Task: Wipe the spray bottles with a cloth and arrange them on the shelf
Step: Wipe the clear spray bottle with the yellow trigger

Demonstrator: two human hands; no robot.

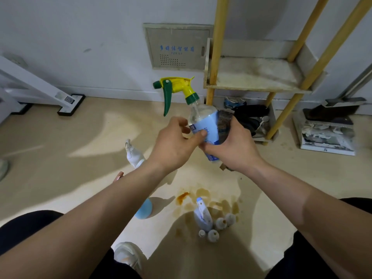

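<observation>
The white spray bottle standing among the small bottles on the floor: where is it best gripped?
Grip the white spray bottle around its upper body, below the head, coming from above on the picture's left. It stands upright, and small bottles crowd its right and near sides, so a low grip would likely topple them.

hands: left hand (173,141), right hand (235,150), both bare | forearms (100,208): uncovered as far as seen | legs: dark trousers (24,232) over both knees | foot: white sneaker (126,252), faint orange smear
</observation>
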